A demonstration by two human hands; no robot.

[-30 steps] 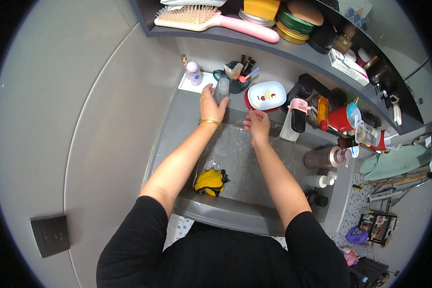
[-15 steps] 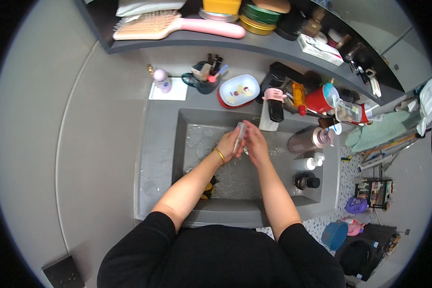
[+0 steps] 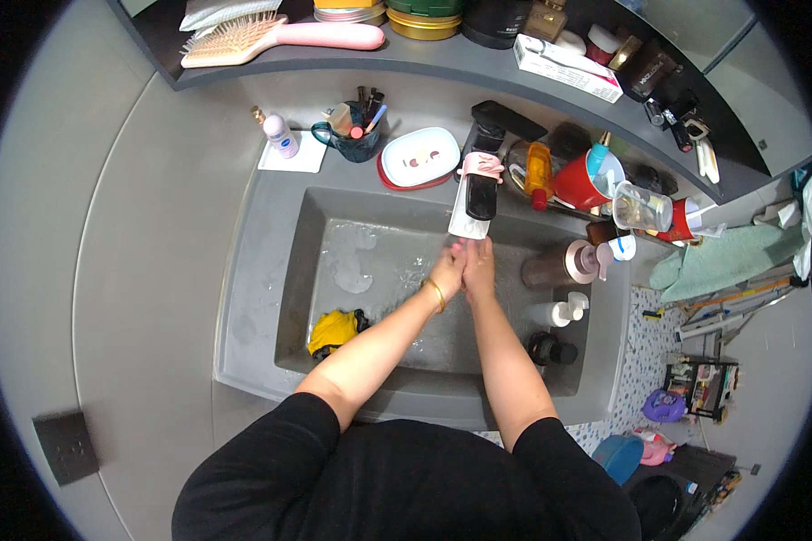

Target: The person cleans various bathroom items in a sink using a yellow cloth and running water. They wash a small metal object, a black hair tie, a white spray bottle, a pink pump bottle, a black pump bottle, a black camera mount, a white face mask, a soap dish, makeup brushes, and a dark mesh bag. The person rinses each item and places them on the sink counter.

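My left hand, with a gold bangle on its wrist, and my right hand are close together in the grey sink. Both are just under the white spout of the faucet, which has a black handle and a pink ornament. The fingers are bent and pressed together, and the spout partly covers them. Whatever is between them, if anything, is hidden. Water ripples across the basin floor. A yellow and black crumpled cloth lies in the basin's near left corner.
Along the basin's right side stand a brownish pump bottle, a white pump bottle and a dark bottle. Behind the sink are a white soap dish, a teal mug and a red cup. A dark shelf overhangs the back.
Both hands have moved in under the spout. The small translucent block that showed between them earlier is out of sight now. The view has shifted, uncovering more of the yellow and black cloth.
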